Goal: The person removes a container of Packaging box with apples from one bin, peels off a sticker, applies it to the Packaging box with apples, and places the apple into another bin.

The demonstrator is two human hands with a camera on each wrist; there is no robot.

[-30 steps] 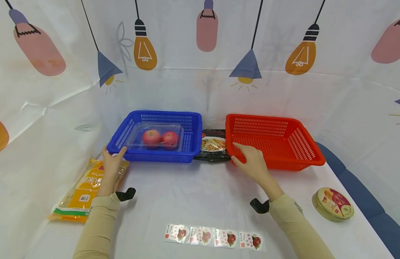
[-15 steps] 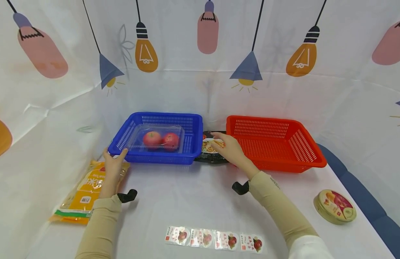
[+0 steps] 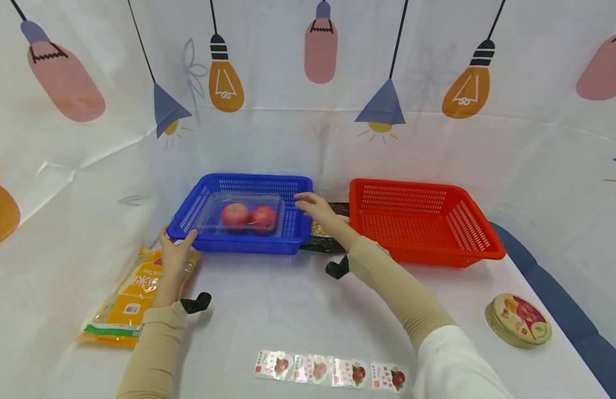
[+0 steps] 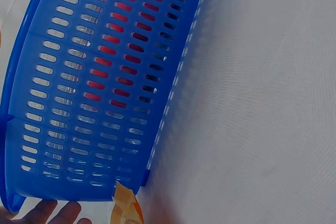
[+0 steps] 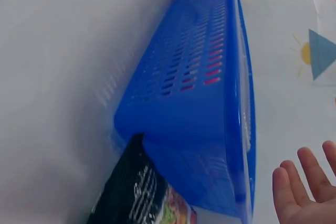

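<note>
A blue plastic basket (image 3: 248, 244) stands at the back left, holding a clear plastic box (image 3: 213, 213) with two red apples (image 3: 235, 215) inside. My left hand (image 3: 174, 254) grips the basket's front left corner; in the left wrist view its fingertips (image 4: 65, 213) lie against the basket's end wall. Over the basket's right rim hovers my right hand (image 3: 319, 210), fingers apart and holding nothing. The right wrist view has this hand (image 5: 307, 198) separate from the rim. Partly hidden behind the right arm is a black noodle packet (image 3: 324, 243), between the two baskets.
A red basket (image 3: 427, 254) stands at the back right. The yellow food bag (image 3: 131, 296) lies under the left forearm. At the right is a round tin (image 3: 518, 320); a strip of stickers (image 3: 332, 370) lies near the front. Patterned cloth hangs behind.
My right hand has moved left from the red basket's front left corner, across the noodle packet, to the blue basket's right rim. The left hand stays on its corner.
</note>
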